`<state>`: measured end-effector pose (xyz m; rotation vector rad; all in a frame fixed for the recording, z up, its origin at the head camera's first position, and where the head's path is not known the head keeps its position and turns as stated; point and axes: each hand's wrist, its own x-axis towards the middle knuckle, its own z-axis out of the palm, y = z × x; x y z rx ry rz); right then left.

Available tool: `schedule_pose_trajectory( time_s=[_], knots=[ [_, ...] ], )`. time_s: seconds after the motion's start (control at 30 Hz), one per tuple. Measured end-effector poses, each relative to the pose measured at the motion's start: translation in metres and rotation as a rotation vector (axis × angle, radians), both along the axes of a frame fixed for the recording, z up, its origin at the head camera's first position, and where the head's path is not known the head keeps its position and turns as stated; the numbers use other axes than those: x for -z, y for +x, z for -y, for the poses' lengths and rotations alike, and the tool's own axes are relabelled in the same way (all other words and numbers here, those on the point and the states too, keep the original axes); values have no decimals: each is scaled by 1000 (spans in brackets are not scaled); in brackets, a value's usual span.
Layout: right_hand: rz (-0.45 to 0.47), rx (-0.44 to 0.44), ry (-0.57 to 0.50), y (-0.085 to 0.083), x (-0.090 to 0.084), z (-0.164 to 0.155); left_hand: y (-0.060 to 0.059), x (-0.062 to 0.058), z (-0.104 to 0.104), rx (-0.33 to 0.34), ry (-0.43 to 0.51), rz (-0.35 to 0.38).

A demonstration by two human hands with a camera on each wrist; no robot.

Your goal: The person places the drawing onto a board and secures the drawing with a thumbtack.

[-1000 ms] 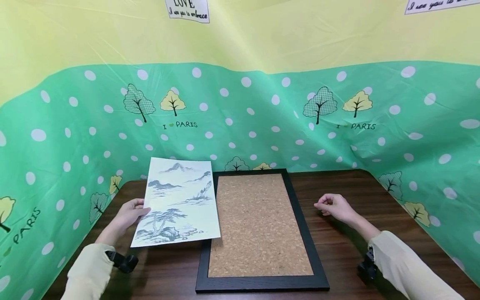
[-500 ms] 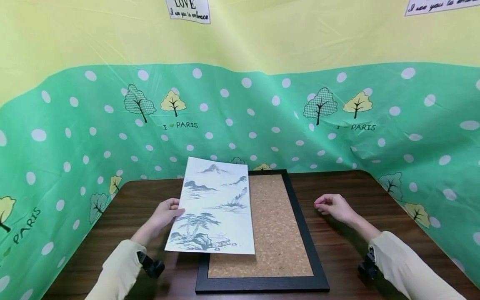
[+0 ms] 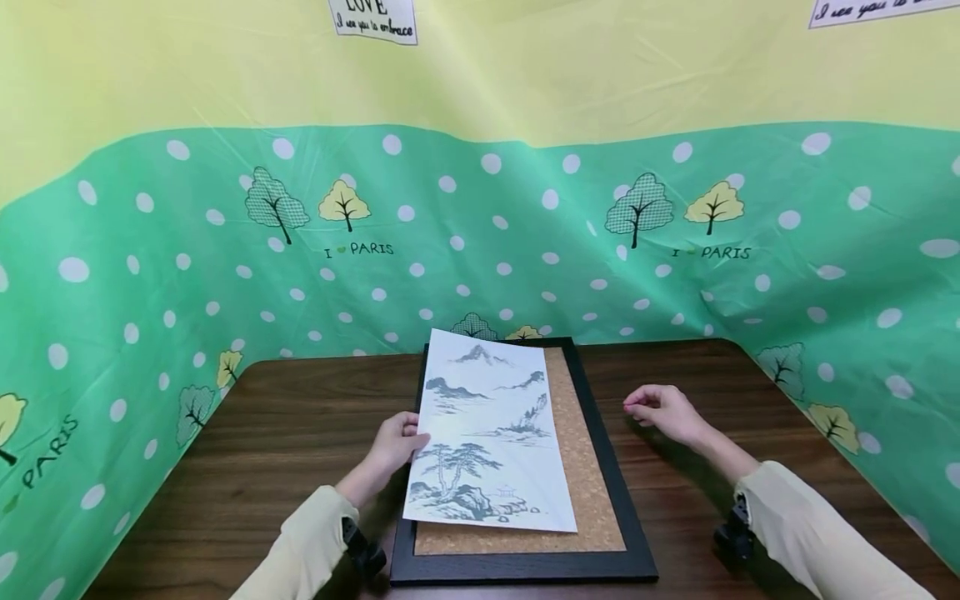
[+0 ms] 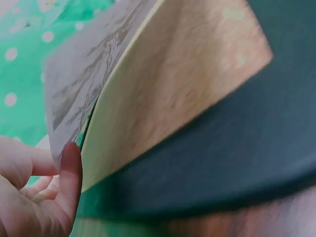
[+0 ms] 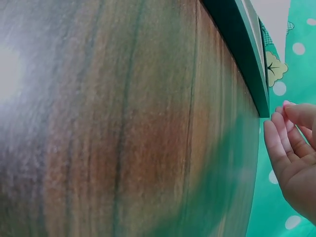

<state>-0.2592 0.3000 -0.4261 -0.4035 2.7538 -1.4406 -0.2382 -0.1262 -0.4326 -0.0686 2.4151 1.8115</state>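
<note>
My left hand (image 3: 390,450) pinches the left edge of a white sheet of paper printed with an ink landscape painting (image 3: 487,425). The paper hangs tilted over a cork board (image 3: 592,483) in a black frame, covering much of the cork's left and middle. In the left wrist view the paper (image 4: 98,69) stands apart from the cork (image 4: 197,74), with the thumb on its printed face. To the right of the frame, my right hand (image 3: 667,414) is held above the table. Its thumb and index fingertips pinch a small pink thing (image 5: 288,103), mostly hidden by them.
A dark brown wooden table (image 3: 300,417) lies under the board. Behind it and along both sides hangs a green and yellow curtain (image 3: 525,217) with white dots and printed trees. Each wrist wears a black camera (image 3: 363,550).
My left hand has carried the paper rightward, from beside the frame to over the cork, and slightly lower. The right hand has hardly moved.
</note>
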Motion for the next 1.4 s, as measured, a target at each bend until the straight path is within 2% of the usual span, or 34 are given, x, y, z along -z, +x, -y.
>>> schedule_pose_trajectory(
  time_s=[0.2,0.47,0.53,0.73,0.97,1.07,1.23,1.4],
  knots=[
    [-7,15,16,3,0,-1,7,6,-15,41,-52,-62],
    [-8,16,24,5,3,-3,12,7,-26,56,-105,-111],
    [-14,16,20,5,3,-3,12,8,-27,59,-122,-126],
    [-28,17,26,5,5,-3,10,10,-29,52,-170,-97],
    [-8,41,45,5,8,-4,8,9,-30,67,-249,-191],
    [5,50,38,5,8,-4,7,9,-30,69,-276,-202],
    [7,53,32,6,8,-3,8,6,-29,70,-277,-209],
    [6,39,29,6,5,-4,11,3,-21,79,-231,-171]
  ],
)
